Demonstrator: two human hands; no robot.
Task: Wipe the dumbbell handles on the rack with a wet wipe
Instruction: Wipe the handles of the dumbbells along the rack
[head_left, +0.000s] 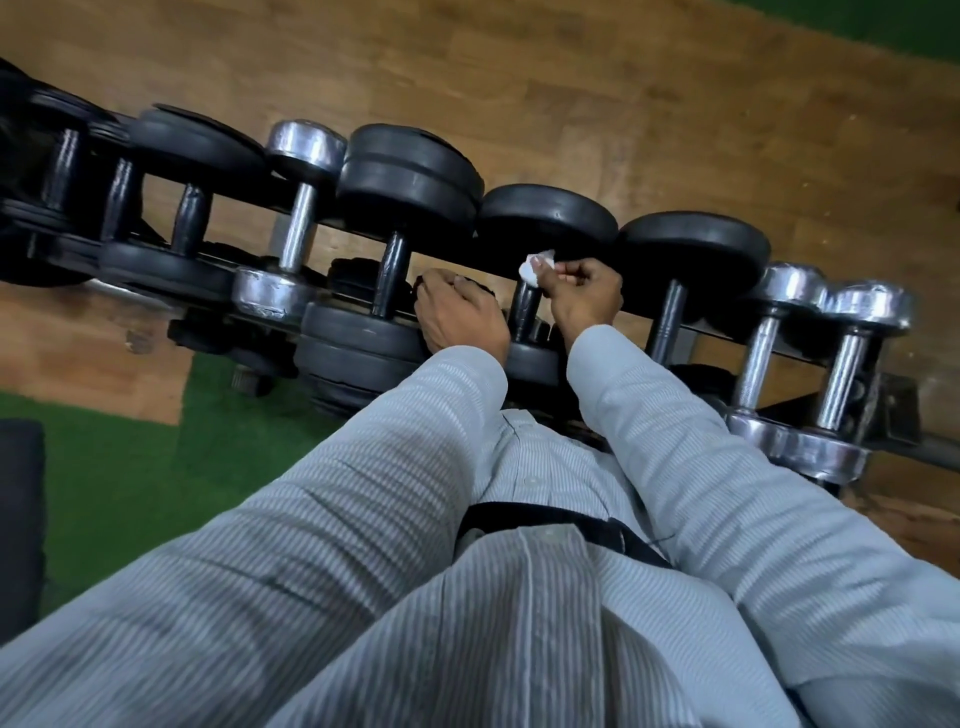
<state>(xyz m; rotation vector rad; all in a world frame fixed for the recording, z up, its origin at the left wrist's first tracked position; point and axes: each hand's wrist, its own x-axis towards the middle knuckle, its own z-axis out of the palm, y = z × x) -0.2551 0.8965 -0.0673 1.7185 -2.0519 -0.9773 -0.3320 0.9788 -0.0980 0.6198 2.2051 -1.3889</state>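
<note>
A row of dumbbells lies across the black rack (691, 332), several with black rubber plates and some chrome. My right hand (584, 293) pinches a small crumpled white wet wipe (532, 267) against the top of a black dumbbell handle (524, 312) in the middle of the row. My left hand (457, 314) rests just left of that handle, fingers curled over the near end of the rack beside the near plate; what it grips is hidden. Both arms wear striped light-grey sleeves.
Chrome dumbbells (810, 374) sit at the right end and one chrome dumbbell (296, 223) stands among the black ones at left. Wooden floor (623, 104) lies beyond the rack, green turf (130, 467) at lower left with a black block (21, 519).
</note>
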